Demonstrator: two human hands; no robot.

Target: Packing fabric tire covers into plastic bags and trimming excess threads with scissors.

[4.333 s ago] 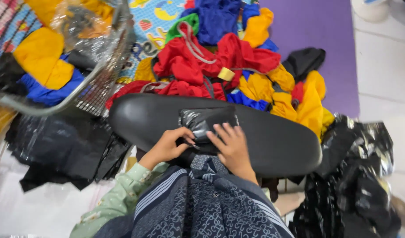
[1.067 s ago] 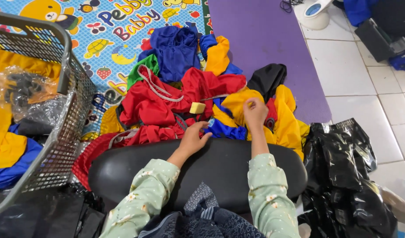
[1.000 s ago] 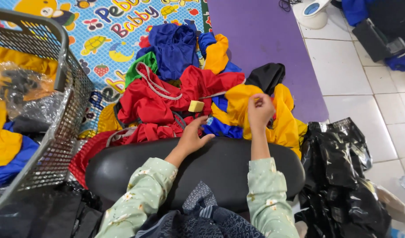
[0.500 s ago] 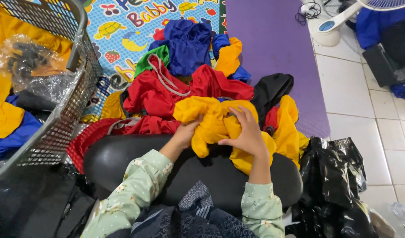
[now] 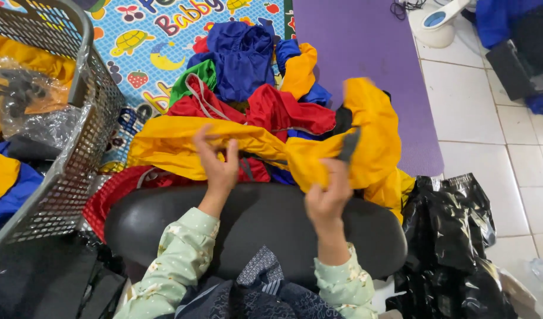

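Centrally, a black padded board lies over a colourful play mat and white tiles, where the left hand and right hand, raised, both grasp a yellow garment.

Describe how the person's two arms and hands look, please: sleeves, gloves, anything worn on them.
Both arms wear long, loose sleeves of pale mint green with a small light print, ending in gathered cuffs at the wrists. The left hand and the right hand are bare: no gloves. I can make out no rings, watch or bracelet.
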